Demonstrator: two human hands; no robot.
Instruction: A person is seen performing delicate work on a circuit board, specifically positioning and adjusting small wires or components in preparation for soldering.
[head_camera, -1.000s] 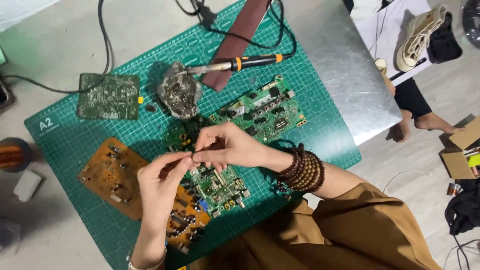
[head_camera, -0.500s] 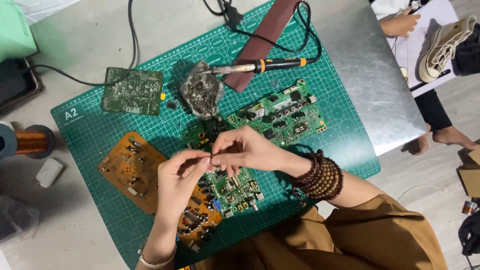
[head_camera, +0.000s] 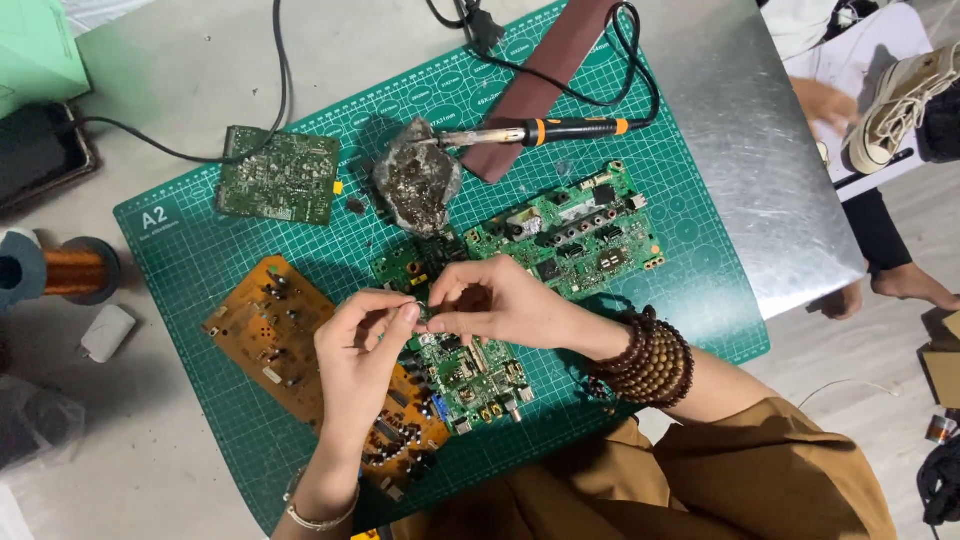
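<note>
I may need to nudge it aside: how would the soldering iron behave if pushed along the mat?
The soldering iron would probably roll, since its handle looks round. Its black cord loops behind and would likely tug it back. Its tip rests on the crusted grey lump, which may drag.

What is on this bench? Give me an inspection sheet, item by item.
Surface: green gridded cutting mat on a grey table.
Job's things: small part pinched between both hands, too small to identify; small green circuit board beneath them.
Clutter: orange circuit board, large green circuit board, dark green circuit board, crusted grey lump, orange-handled soldering iron, copper wire spool.
Grippers: left hand and right hand, fingertips meeting.
Cables: black cord across the table.
Surroundings: another person's foot on the floor.
</note>
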